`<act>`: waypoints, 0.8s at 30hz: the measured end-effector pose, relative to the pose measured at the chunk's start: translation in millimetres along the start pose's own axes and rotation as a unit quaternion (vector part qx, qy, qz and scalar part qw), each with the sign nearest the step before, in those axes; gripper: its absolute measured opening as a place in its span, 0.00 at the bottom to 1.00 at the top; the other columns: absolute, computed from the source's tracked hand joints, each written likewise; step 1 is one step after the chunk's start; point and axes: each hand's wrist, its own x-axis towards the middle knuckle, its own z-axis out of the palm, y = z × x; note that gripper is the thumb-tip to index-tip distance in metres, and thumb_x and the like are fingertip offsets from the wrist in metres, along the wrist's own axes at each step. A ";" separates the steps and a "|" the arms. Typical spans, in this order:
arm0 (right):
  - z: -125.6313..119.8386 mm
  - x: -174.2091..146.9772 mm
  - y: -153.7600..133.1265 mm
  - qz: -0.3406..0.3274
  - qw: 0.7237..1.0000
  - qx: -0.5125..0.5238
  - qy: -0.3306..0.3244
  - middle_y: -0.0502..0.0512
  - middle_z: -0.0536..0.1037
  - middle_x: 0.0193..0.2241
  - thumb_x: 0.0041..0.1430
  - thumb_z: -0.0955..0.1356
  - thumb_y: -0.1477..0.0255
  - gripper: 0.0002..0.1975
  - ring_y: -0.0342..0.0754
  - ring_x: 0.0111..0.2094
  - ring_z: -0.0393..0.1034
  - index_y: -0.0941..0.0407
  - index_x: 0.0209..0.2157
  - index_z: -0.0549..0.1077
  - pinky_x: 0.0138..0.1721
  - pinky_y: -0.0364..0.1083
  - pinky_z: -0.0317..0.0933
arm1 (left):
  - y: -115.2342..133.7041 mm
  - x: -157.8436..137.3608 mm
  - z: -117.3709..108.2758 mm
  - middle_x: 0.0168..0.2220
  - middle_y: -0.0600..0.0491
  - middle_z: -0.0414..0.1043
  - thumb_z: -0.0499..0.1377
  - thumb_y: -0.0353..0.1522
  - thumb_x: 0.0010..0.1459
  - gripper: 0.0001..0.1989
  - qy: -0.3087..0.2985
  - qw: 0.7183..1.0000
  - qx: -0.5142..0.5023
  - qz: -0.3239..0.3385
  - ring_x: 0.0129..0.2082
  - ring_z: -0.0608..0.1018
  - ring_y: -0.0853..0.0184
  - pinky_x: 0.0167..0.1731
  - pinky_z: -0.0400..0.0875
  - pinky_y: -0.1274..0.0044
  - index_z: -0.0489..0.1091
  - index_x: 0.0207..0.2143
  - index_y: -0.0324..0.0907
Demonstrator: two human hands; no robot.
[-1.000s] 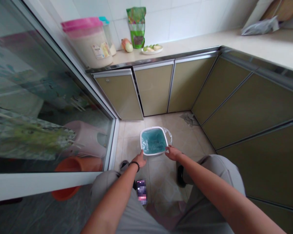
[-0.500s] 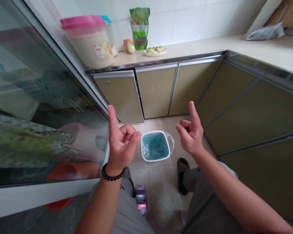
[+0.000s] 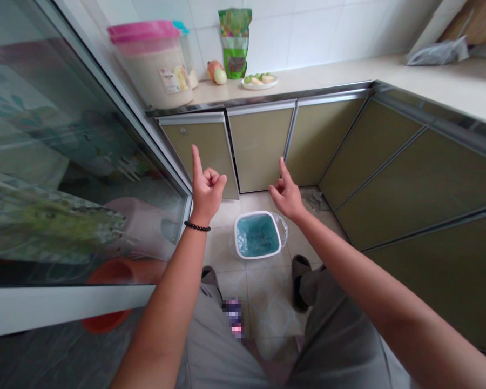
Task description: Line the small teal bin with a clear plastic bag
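Note:
My left hand (image 3: 207,194), with a black bead bracelet (image 3: 197,226) at its wrist, is held out in front of the cabinet doors. Its index finger points up, the thumb stands apart and the other fingers are curled; it holds nothing. On the other side, my right hand (image 3: 287,195) also points its index finger forward with the rest curled, and nothing is in it. Below and between them, a white-rimmed bin (image 3: 238,249) with a clear bag lining stands on the floor, touched by neither hand. Its inside looks blue-green.
On the counter stand a pink-lidded container (image 3: 154,70), onions (image 3: 217,74), a green pouch (image 3: 235,46) and a plate (image 3: 259,86) of cut pieces. Cabinets (image 3: 263,146) line the back and right. A glass door (image 3: 85,162) is at left; a grey cloth (image 3: 318,201) lies on the floor.
Both hands have reached farther forward and come closer together, the right one swinging left. The view has shifted slightly, and the bin stays in place on the floor.

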 end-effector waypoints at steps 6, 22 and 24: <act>39.9 -77.9 69.3 0.091 0.951 -0.169 -0.243 0.60 0.81 0.49 0.67 0.66 0.68 0.24 0.51 0.41 0.77 0.55 0.62 0.74 0.46 0.47 0.68 | -66.5 -105.1 -7.2 0.23 0.58 0.68 0.61 0.32 0.61 0.16 -0.065 0.966 0.044 -0.247 0.23 0.68 0.72 0.25 0.63 0.80 0.78 0.51 0.39; 94.8 -146.8 109.3 0.004 0.765 -0.317 -0.560 0.69 0.82 0.50 0.65 0.65 0.81 0.19 0.62 0.53 0.78 0.56 0.50 0.83 0.53 0.55 0.69 | -181.2 -207.3 -21.5 0.51 0.44 0.82 0.64 0.32 0.57 0.19 -0.315 0.738 0.373 -0.466 0.49 0.82 0.56 0.46 0.72 0.73 0.80 0.52 0.45; 91.7 -139.2 100.8 0.015 0.766 -0.310 -0.563 0.68 0.83 0.50 0.63 0.66 0.81 0.18 0.62 0.53 0.78 0.55 0.49 0.84 0.54 0.56 0.68 | -191.4 -213.5 -26.8 0.48 0.43 0.83 0.65 0.28 0.53 0.22 -0.306 0.730 0.362 -0.492 0.47 0.83 0.56 0.45 0.72 0.73 0.80 0.52 0.44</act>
